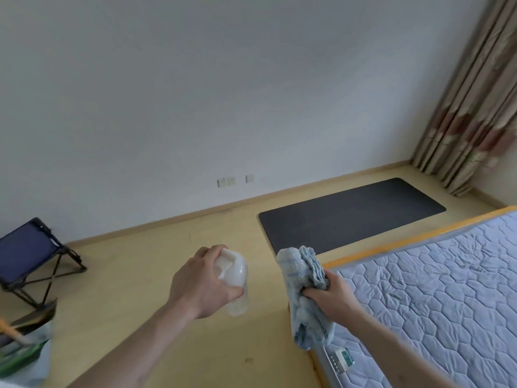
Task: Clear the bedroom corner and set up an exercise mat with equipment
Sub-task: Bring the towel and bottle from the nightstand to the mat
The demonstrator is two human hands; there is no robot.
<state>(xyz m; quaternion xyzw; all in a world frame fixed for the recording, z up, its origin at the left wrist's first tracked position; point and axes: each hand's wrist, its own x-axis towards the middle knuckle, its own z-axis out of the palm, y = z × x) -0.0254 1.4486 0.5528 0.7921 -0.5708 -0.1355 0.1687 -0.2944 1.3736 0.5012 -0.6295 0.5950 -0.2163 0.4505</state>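
A dark grey exercise mat (352, 214) lies flat on the wooden floor along the wall, near the curtain corner. My left hand (201, 284) grips a clear plastic water bottle (235, 278) with a white cap, held in the air above the floor. My right hand (327, 298) grips a folded light-blue towel (302, 278), which hangs down beside the bed's corner. Both hands are well short of the mat.
A bare quilted mattress (436, 298) on a wooden bed frame (391, 242) fills the right side. A folding camp stool (33, 259) stands at the left wall. A plastic bag with items (25, 348) sits at bottom left. Patterned curtains (472, 113) hang at the far right.
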